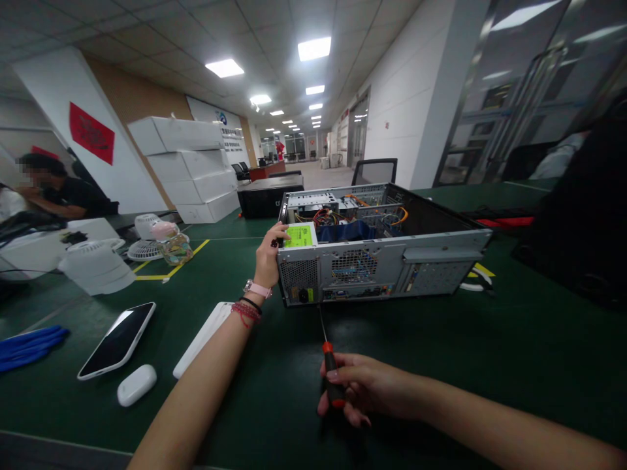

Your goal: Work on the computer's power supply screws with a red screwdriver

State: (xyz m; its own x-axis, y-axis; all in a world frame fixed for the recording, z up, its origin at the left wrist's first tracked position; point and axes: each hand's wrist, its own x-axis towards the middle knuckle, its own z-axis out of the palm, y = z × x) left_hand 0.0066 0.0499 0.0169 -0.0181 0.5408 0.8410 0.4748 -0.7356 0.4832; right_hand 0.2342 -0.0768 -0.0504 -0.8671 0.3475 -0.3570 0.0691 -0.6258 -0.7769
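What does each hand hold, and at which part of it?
The right hand holds a screwdriver by its red-and-black handle. The left hand holds nothing; its fingers grip the corner of the open computer case.

- A long corridor is lit by ceiling light panels (314,48).
- White boxes (189,166) are stacked against the wall.
- A red poster (91,133) is hung beside them.
- Glass doors (519,98) are seen rightward.
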